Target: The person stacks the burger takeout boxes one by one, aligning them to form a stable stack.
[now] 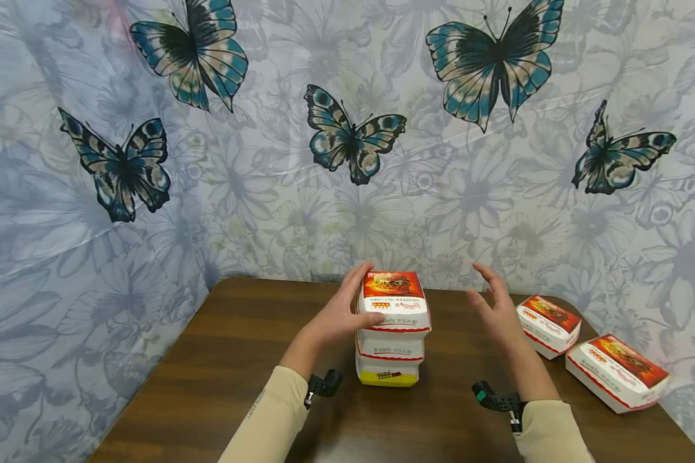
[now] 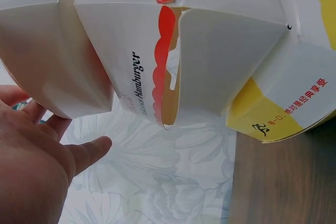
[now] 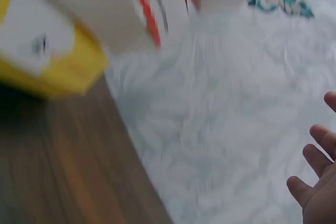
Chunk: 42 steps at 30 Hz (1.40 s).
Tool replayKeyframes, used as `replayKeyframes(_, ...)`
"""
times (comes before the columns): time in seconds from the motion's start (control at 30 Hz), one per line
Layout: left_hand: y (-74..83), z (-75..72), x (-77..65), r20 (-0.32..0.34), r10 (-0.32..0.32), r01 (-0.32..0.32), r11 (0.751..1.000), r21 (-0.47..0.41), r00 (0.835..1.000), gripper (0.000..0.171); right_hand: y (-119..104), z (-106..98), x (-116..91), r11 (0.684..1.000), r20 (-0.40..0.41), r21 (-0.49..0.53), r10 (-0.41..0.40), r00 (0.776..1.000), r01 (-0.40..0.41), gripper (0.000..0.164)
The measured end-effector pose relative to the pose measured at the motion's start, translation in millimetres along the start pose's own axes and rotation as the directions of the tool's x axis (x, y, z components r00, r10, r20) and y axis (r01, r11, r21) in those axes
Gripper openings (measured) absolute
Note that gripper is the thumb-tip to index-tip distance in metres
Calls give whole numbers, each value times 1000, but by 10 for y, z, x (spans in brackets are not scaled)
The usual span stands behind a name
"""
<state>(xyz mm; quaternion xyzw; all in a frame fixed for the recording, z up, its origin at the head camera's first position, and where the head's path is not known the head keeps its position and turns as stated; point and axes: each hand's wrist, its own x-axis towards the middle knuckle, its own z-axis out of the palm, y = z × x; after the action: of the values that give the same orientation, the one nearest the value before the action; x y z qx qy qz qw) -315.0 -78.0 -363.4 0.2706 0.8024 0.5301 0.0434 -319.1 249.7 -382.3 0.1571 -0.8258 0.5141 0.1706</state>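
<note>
A stack of cardboard hamburger boxes (image 1: 390, 344) stands on the brown table, with yellow on the lowest one. Its top box (image 1: 395, 302) has a red burger picture on the lid. My left hand (image 1: 343, 312) is at that box's left side, with extended fingers along it and the thumb overlapping its front. In the left wrist view, the left fingertips (image 2: 55, 124) are partly hidden behind the top box, and a side gap shows in the middle box (image 2: 126, 56). To the right of the stack, my right hand (image 1: 498, 312) is raised and apart from it, with fingers spread and nothing held.
Two more burger boxes, the farther one (image 1: 549, 325) and the nearer one (image 1: 616, 373), lie at the right edge of the table (image 1: 208, 379). Behind the table hangs a floral cloth (image 1: 278, 212) with butterflies. Both wrists carry black camera mounts.
</note>
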Motion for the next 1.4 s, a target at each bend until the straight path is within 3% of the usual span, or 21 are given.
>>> replayKeyframes(0.17, 39, -7, -32, -22, 19, -19, 1000, -10, 1000, 94, 221, -340, -33, 981, -20, -168, 97, 995, -99, 69)
replayKeyframes(0.3, -64, 4, -3, -44, 39, -40, 999, -5, 998, 92, 447, -604, -68, 933, -59, -334, 124, 991, -137, 77)
replayKeyframes(0.6, -78, 0, -21, -43, 34, -34, 999, -1, 999, 95, 888, -1077, -111, 722, -62, -675, 151, 987, -153, 93)
replayKeyframes(0.77, -77, -13, -10, -46, 30, -30, 1000, -3, 999, 94, 1050, -1272, -100, 652, -11, -745, 203, 979, -143, 100)
replayKeyframes(1.07, -97, -24, 6, -47, 35, -35, 999, -6, 998, 93, 1236, -1411, -161, 589, 14, -793, 275, 961, -156, 104)
replayKeyframes(1.4, -105, -27, -9, -47, 50, -50, 999, -4, 998, 94, 1282, -1437, -218, 559, -4, -802, 344, 939, -208, 110)
